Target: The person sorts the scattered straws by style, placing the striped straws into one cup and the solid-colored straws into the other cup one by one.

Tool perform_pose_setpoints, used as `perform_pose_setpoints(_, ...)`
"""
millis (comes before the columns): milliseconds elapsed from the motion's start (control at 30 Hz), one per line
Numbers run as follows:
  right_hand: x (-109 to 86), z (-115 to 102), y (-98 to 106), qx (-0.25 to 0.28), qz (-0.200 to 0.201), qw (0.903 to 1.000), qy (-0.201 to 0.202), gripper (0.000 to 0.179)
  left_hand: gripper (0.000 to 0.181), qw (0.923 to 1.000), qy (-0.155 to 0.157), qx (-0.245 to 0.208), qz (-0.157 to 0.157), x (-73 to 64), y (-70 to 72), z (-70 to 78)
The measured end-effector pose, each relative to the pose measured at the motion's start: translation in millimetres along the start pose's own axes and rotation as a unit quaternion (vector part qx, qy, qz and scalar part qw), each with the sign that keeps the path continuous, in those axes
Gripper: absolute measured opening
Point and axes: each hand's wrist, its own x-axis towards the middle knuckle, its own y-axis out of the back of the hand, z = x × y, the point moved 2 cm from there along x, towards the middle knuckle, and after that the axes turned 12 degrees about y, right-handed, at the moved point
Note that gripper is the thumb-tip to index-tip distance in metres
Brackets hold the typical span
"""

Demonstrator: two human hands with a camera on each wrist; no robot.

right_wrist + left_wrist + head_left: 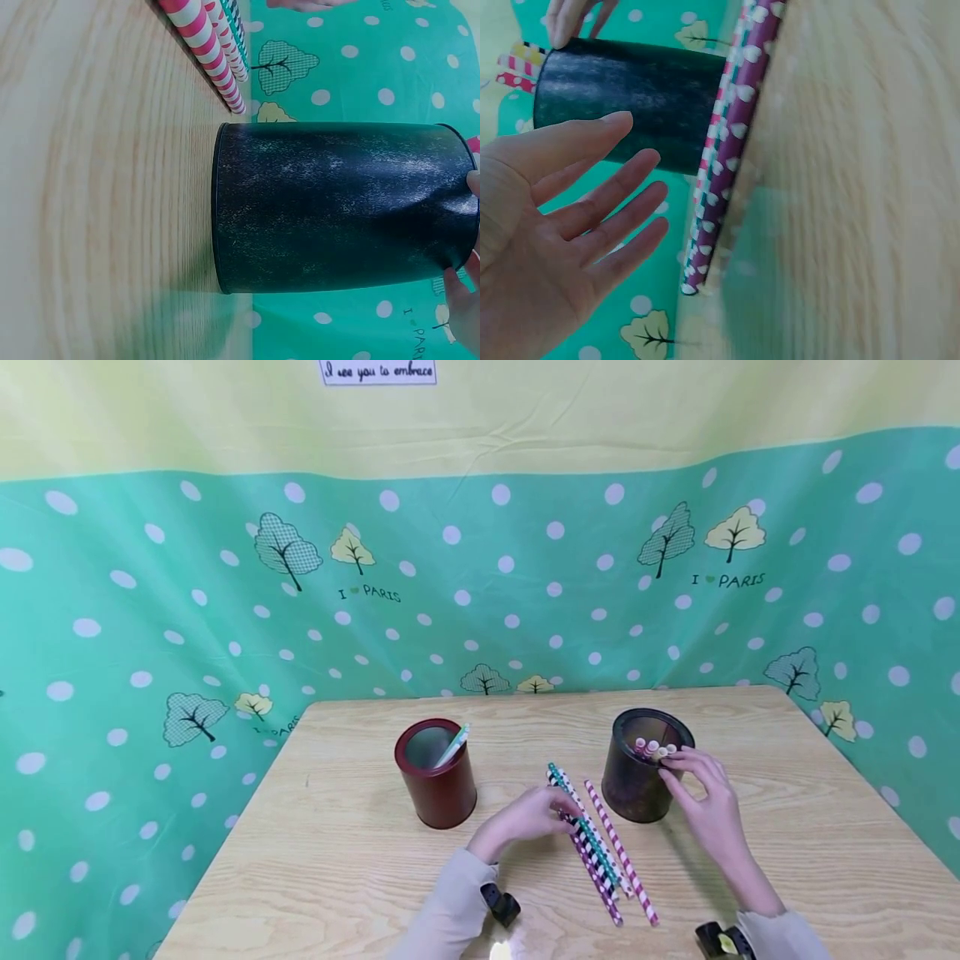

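My left hand hovers over a bunch of patterned paper straws on the table. In the left wrist view its fingers are spread and relaxed, apart from the purple straw with white hearts. A pink-striped straw lies just right of the bunch. My right hand has its thumb and fingers at the near right rim of the black can, gripping it there. Several straws stand inside that can, their tops near the rim. The right wrist view shows fingertips against the can's upper side.
A dark red can stands left of the bunch, with light blue and green straws leaning in it. The wooden table ends at a green dotted curtain behind.
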Motion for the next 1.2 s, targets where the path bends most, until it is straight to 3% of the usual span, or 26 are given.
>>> perform_pose_setpoints(333,11.8,-20,2,-0.039,-0.022,0.9989,-0.016,0.015,0.017,0.9967,-0.026,0.076,-0.012,4.8,-2.5,-6.0)
perform_pose_setpoints(533,1.3,-1,-1,-0.013,0.001,0.9999,0.007,0.019,0.014,0.9928,-0.049,0.108,-0.022,6.7,-6.7,-6.0)
perform_pose_setpoints(700,10.1,-18,1,-0.028,-0.014,0.9995,-0.005,0.015,0.014,0.9887,-0.062,0.135,-0.022,6.0,-8.7,-6.6)
perform_pose_setpoints(1033,-21.6,46,-2,-0.034,-0.013,0.9992,0.019,0.022,0.015,0.9802,-0.051,0.190,-0.026,7.4,-12.8,-6.7)
perform_pose_setpoints(1200,-13.9,30,-1,-0.016,-0.003,0.9996,0.022,0.021,0.017,0.9766,-0.052,0.206,-0.031,7.9,-13.4,-7.8)
